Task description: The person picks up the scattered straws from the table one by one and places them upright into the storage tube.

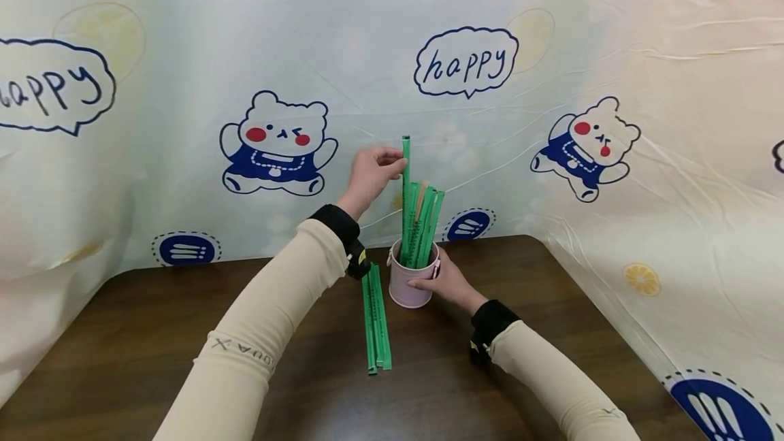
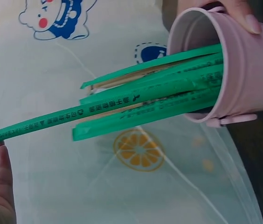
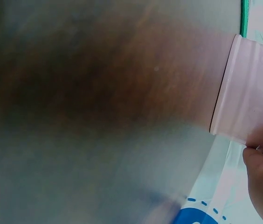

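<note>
My left hand (image 1: pixel 373 172) pinches the top end of a slim green paper-wrapped stick (image 1: pixel 406 186) with dark printing. This stick stands nearly upright, its lower end inside a small pink pail (image 1: pixel 412 291). Several more green wrapped sticks (image 2: pixel 145 114) lean in the pail and reach less high; tan strips show between them. On the pail's right side my right hand (image 1: pixel 450 284) holds it, thumb across the front. The right wrist view shows the pail's base and wall (image 3: pixel 257 88) with the thumb (image 3: pixel 255 156) against it. The sticks' lower ends are hidden in the pail.
Several loose green wrapped sticks (image 1: pixel 376 325) lie in a bundle on the dark wooden table (image 1: pixel 465 386), left of the pail and partly under my left wrist. Behind the table hangs a pale printed curtain (image 1: pixel 380 33) with bears and lettering.
</note>
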`<state>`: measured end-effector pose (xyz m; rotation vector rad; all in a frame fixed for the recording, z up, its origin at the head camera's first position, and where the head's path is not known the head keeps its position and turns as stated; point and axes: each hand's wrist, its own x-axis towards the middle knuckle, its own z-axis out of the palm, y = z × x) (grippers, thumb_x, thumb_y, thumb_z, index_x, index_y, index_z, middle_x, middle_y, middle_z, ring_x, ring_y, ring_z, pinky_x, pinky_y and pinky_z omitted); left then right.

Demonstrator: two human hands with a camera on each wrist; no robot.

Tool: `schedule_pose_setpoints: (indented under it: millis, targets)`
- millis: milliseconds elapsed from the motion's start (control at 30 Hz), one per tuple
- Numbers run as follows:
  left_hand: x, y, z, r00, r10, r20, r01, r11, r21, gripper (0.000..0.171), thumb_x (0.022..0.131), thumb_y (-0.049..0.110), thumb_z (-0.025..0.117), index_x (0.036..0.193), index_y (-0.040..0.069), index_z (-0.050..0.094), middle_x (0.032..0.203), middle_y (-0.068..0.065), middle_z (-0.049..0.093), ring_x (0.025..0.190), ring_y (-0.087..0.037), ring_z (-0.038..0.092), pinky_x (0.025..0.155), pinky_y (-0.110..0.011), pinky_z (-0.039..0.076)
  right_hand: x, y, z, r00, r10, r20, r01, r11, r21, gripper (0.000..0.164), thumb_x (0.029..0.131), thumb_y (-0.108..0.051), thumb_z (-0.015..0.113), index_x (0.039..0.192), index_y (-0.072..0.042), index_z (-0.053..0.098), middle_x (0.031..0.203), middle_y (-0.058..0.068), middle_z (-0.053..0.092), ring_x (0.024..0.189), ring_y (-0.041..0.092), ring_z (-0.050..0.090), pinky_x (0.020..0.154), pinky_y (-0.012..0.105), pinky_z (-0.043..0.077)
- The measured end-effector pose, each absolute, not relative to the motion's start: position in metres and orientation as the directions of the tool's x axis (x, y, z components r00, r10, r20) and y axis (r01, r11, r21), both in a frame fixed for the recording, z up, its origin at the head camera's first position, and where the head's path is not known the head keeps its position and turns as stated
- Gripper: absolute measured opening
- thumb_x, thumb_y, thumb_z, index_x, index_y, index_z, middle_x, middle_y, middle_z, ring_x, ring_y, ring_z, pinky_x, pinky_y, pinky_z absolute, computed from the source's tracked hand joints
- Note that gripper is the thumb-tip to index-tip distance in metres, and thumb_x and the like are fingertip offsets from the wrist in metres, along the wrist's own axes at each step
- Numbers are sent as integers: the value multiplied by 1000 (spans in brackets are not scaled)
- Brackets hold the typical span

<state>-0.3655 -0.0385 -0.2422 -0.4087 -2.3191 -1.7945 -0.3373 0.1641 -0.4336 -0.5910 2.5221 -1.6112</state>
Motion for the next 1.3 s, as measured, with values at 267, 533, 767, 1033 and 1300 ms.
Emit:
schedule_pose_setpoints:
  millis: [267,533,767,1033,1300]
  targets:
    - [-367,-31,-261,-941,208,268,330,386,861,30,102,17,64,127,2,71,125,-19,73,115,-32,70,102,-47,57,-336,165,-436,-928,-356,108,-245,368,-897,83,88,-15,82,153,-7,31,150,19,50,136,36,52,119,59,42]
    - [-371,-27,-294,-938,264,225,323,435,841,31,103,17,63,130,3,69,126,-19,71,112,-32,70,95,-41,60,-336,166,-439,-918,-374,129,-270,354,-895,83,87,-14,82,153,-6,30,147,20,52,133,35,55,116,57,45]
    - [-371,-27,-316,-941,276,196,313,485,817,31,102,12,61,130,-1,68,127,-22,70,111,-34,70,92,-41,61,-335,164,-441,-910,-395,125,-273,342,-899,84,87,-16,82,153,-6,31,148,19,52,132,34,55,117,56,45]
    - [-376,-23,-324,-958,230,169,264,494,828,31,101,14,62,129,2,67,125,-20,70,115,-33,67,93,-42,58,-339,166,-436,-911,-391,127,-272,342,-900,83,87,-15,82,153,-8,31,148,18,52,133,34,55,117,56,45]
    - [-375,-24,-327,-956,212,202,286,529,799,22,100,12,65,118,2,72,111,-20,75,99,-32,72,87,-41,60,-341,165,-433,-925,-364,106,-246,364,-898,86,88,-16,82,155,-7,29,150,19,50,134,36,54,117,57,44]
